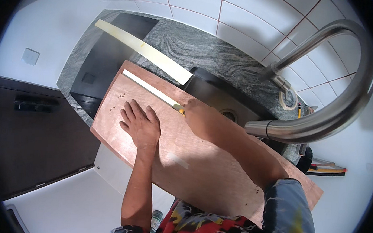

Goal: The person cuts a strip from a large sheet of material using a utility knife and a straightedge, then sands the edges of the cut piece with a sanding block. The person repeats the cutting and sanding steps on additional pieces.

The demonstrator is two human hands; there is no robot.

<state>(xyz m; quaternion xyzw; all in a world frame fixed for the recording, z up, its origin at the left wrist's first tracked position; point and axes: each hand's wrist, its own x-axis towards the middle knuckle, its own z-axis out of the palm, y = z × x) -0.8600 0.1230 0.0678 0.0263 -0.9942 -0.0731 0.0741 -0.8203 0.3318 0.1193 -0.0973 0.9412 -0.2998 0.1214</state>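
My left hand (141,124) lies flat on a reddish-brown wooden board (208,177), palm down with its fingers spread. The board slants across the counter and over part of the sink. My right hand (197,117) is closed around the yellow end of a long, narrow, bright-bladed tool (147,87), which looks like a hand saw. Its straight length rests along the board's far edge, pointing to the far left. Most of its handle is hidden by my hand. Small holes mark the board near my left fingertips.
Beyond the board, a pale yellow strip (145,51) crosses a black cooktop (110,43) and reaches the sink (211,92). A large curved steel faucet (359,84) arches at the right. Near its base are a tape roll (287,106) and a pencil (299,109). A dark cabinet (35,137) stands left.
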